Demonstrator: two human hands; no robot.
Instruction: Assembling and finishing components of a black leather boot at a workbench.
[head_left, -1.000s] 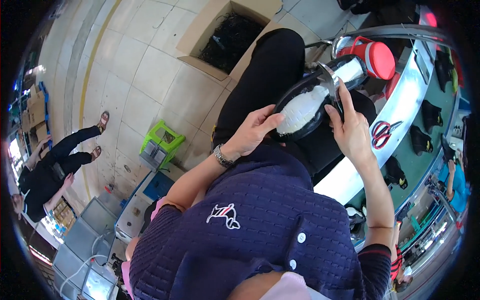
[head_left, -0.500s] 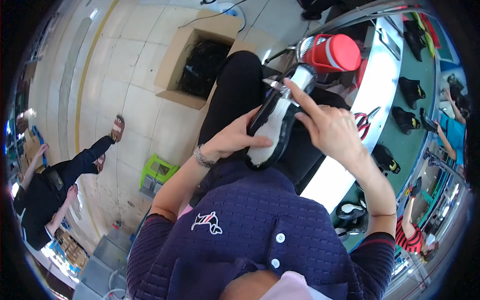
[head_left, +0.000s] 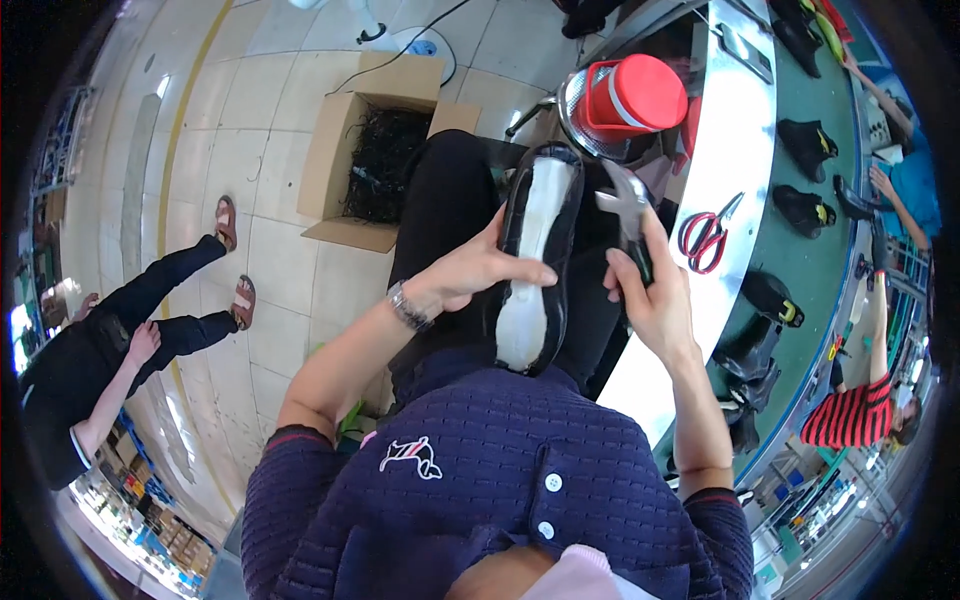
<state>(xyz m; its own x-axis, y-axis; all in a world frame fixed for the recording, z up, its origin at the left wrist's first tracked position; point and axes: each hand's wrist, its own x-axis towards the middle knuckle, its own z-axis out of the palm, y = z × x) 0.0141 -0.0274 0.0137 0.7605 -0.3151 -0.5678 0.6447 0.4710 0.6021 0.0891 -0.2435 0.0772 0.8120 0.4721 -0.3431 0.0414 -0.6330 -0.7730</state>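
A black shoe (head_left: 537, 205) lies sole up over my lap, its pale insole bare and the black upper folded round the edge. My left hand (head_left: 490, 268) is closed round the shoe's left side, thumb across the middle of the insole. To the right of the shoe, my right hand (head_left: 645, 280) is closed on the dark handle of lasting pincers (head_left: 626, 200). Their metal head, with a curved jaw and a blunt lug, points up and left, apart from the shoe.
On the right, a steel ledge (head_left: 728, 140) carries red-handled scissors (head_left: 706, 240). Beyond it, a green conveyor (head_left: 790, 258) holds several black shoes. A red jug (head_left: 645, 95) stands on a stool (head_left: 580, 125). Black scraps fill a cardboard box (head_left: 325, 180). Other people sit at left and right.
My right hand has drawn back right from the shoe's upper end, and the pincers now stand clear of it. The shoe has turned more upright in the view; my left hand keeps its hold.
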